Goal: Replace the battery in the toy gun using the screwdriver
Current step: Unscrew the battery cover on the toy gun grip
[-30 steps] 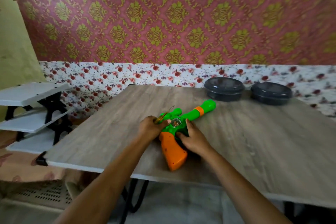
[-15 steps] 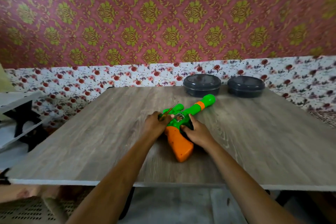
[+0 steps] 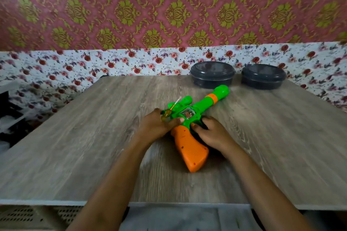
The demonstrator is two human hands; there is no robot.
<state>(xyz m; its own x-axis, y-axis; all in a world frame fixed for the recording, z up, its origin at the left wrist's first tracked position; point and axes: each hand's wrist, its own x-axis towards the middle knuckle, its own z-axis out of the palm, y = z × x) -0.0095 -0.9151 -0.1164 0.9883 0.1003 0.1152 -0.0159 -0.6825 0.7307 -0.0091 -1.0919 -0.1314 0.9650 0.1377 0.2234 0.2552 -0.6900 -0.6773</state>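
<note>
Plastic in two bright colours makes up the toy gun (image 3: 191, 148) that we see lying flat on the grey wood-grain tabletop (image 3: 93, 146). Its stock is orange and widens toward 6 o'clock. The body and barrel are green and run away from us toward 1 o'clock. An orange band circles the barrel just short of the rounded green muzzle. A small clear window sits in the middle of the green body; what lies behind it is too blurred for us to tell. A stubby green scope-like piece rides along the gun's 11 o'clock side.

The left hand (image 3: 157, 125) rests at the gun's 9 o'clock side with its fingers curled round the amber handle of the screwdriver (image 3: 168, 112). The pale shaft slants up toward 1 o'clock over the green body, and the thumb lies stretched across the green plastic just below the window. The right hand (image 3: 214, 135) sits at the gun's 3 o'clock side, fingers bent round a dark part under the body, beside the orange stock.

At 12 and 1 o'clock, by the tabletop's far edge, stand two dark round lidded containers (image 3: 212, 75) (image 3: 262, 76), near the muzzle.
</note>
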